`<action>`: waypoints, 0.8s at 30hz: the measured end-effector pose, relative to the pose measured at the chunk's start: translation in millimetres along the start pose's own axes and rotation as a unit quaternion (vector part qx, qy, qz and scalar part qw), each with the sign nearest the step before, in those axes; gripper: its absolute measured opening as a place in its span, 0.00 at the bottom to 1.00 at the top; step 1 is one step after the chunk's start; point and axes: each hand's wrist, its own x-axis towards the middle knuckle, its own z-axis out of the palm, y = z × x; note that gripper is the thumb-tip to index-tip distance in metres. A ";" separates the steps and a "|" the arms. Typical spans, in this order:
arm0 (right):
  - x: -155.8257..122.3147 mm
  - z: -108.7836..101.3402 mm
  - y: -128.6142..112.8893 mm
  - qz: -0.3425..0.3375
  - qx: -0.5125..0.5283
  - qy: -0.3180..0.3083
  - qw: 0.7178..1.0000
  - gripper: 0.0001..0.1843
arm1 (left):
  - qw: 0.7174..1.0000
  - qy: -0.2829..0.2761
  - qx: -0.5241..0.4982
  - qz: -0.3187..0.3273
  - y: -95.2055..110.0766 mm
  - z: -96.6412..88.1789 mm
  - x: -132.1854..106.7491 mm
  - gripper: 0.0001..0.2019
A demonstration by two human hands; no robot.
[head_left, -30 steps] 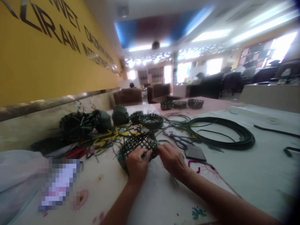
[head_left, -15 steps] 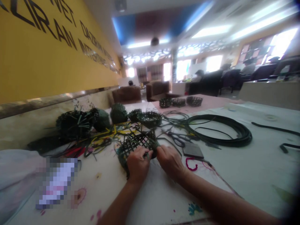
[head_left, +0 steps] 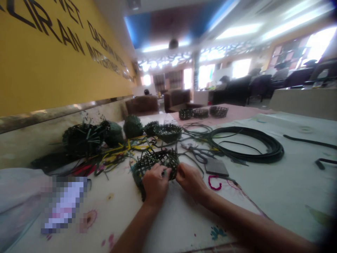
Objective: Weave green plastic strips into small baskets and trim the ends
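A dark green woven basket [head_left: 147, 162] with an open lattice lies on the table in front of me, strip ends poking out at its far side. My left hand [head_left: 156, 181] is closed on its near rim, thumb and fingers pinched together. My right hand [head_left: 190, 179] is closed at the basket's right edge, its fingertips pinching a thin green strip that is mostly hidden by the fingers. Just beyond the right hand lie dark-handled scissors [head_left: 201, 156] and a flat grey block [head_left: 217, 168].
Several finished-looking green baskets [head_left: 168, 133] stand behind, with yellow strips [head_left: 137, 144] scattered before them. A coil of dark strip [head_left: 273, 154] lies at right. A pink curled piece [head_left: 214, 183] is near my right wrist. A white plastic bag [head_left: 21, 200] sits at left.
My right hand has turned slightly and its fingers have curled tighter by the basket's edge. The basket's far rim has dipped a little; my left hand keeps its hold.
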 end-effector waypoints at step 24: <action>-4.2 -0.4 -0.7 -0.043 0.007 0.069 0.997 0.10 | 0.997 0.014 -0.074 0.010 0.6 -4.1 1.2 0.07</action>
